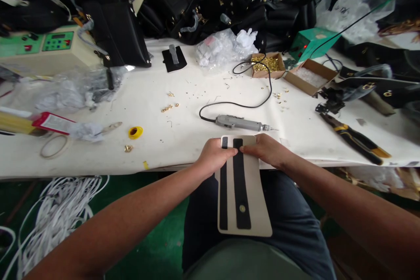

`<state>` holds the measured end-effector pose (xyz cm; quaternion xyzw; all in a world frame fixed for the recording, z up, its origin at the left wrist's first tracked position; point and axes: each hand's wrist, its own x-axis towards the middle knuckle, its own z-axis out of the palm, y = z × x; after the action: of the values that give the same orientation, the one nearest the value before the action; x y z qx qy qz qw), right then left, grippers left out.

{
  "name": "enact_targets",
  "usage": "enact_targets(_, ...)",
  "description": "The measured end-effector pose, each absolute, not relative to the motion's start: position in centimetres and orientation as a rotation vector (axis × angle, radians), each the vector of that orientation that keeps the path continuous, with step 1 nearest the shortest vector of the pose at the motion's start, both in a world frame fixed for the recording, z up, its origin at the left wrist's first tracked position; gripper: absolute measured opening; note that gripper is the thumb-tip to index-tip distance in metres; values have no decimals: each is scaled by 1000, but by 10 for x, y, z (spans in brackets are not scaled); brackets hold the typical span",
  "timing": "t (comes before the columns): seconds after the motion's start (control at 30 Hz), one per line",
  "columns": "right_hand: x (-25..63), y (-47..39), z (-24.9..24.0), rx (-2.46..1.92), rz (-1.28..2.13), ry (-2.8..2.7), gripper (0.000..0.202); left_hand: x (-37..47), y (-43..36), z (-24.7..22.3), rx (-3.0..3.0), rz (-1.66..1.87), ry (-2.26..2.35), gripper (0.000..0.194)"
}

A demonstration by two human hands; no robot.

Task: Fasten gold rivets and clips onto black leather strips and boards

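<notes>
"What do I have in my hands?"

"A beige panel (257, 192), pinched near its top end. My left hand (215, 155) grips the left edge and my right hand (269, 149) the right, both thumbs over the front. I can't see the fingers behind it."

"Where are the thumbs?"

"Their tips are close together, at the upper part of the wide black strip (241, 179). A narrow black strip (223, 197) runs along the left side, and a round metal stud (242, 208) sits low on the wide one."

"And where's the panel itself?"

"At the near edge of the white surface (183, 148), most of it reaching down over the lap (292, 210)."

"What's nearest on the surface?"

"A grey electric screwdriver (239, 122), lying just beyond the panel's top, its black cable (229, 103) looping away behind it. Off to my right are pliers (357, 140) with black and yellow handles; to my left, a yellow ring (135, 132) beside some small gold pieces (128, 148)."

"Farther back?"

"An open carton (282, 66) of gold-coloured parts, near a green box (313, 43) with a red light."
</notes>
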<state>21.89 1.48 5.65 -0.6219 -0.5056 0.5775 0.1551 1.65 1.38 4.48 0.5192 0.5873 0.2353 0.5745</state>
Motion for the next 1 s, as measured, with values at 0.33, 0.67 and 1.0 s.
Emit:
enact_targets(0.33, 218, 19, 49, -1679, 1589, -1483, 15, 22, 18, 45, 1294, 536, 1424, 10)
enact_targets(0.67, 216, 24, 46, -1793, 1528, -1576, 11, 28, 22, 46, 1379, 507, 1450, 8)
enact_targets(1.0, 215, 25, 48, -1827, 1484, -1617, 11, 28, 22, 48, 1516, 498, 1431, 5)
